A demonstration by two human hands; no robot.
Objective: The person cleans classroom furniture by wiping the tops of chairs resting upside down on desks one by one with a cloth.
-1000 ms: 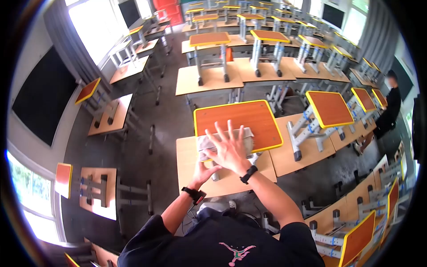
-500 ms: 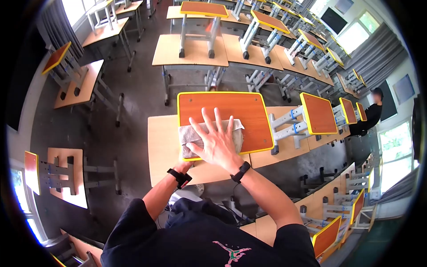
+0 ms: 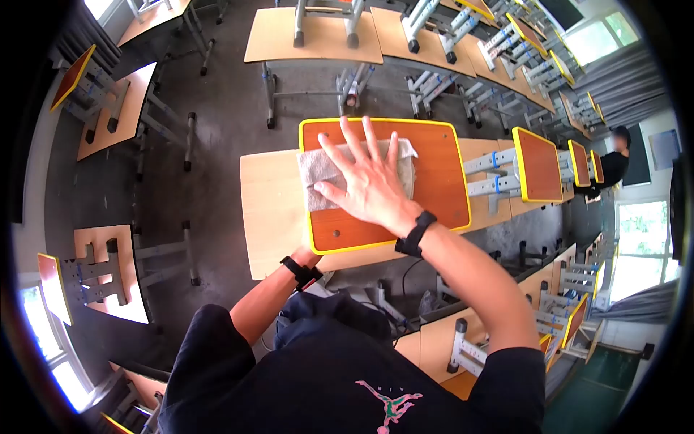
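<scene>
The cloth [image 3: 318,165] is laid over the left half of the seat [image 3: 437,181], out to its left edge; the right half and near edge are left bare. The seat is carried above the left end of the table [image 3: 271,195]. The right hand [image 3: 370,184] is set palm down on the cloth, its fingers straight and spread, with nothing gripped; by this, it is judged, pressure is shared across the fabric. The left hand [image 3: 306,253] is mostly hidden at the seat's near left corner; whether anything is gripped by it cannot be told, though the seat is probably steadied there. Relative to the right hand, the cloth is found directly beneath, with one strip exposed left of the thumb and another right of the little finger. The fingertips are extended past the cloth toward the seat's far edge.
</scene>
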